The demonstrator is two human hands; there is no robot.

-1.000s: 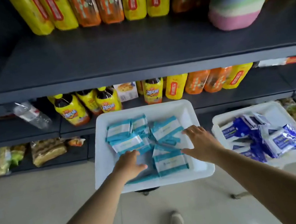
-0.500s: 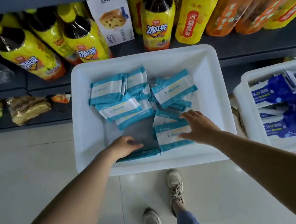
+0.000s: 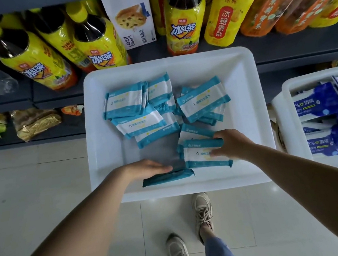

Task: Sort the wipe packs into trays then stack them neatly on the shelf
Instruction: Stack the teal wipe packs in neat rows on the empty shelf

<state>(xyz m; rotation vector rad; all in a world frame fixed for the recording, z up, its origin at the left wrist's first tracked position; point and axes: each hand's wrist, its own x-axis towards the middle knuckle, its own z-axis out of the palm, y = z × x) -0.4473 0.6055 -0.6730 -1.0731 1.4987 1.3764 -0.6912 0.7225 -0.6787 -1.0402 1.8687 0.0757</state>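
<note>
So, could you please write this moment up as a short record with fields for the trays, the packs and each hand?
centre tray: white tray holding teal-and-white wipe packs, loosely piled toward the far side
right tray: second white tray holding dark blue wipe packs
left hand: left hand flat, fingers straight, over a teal pack on edge at the near wall
right hand: right hand grips the nearest flat pack
shelf behind: yellow tea bottles

White tray (image 3: 103, 137); teal-white wipe packs (image 3: 138, 122); yellow bottles (image 3: 184, 16)
</note>
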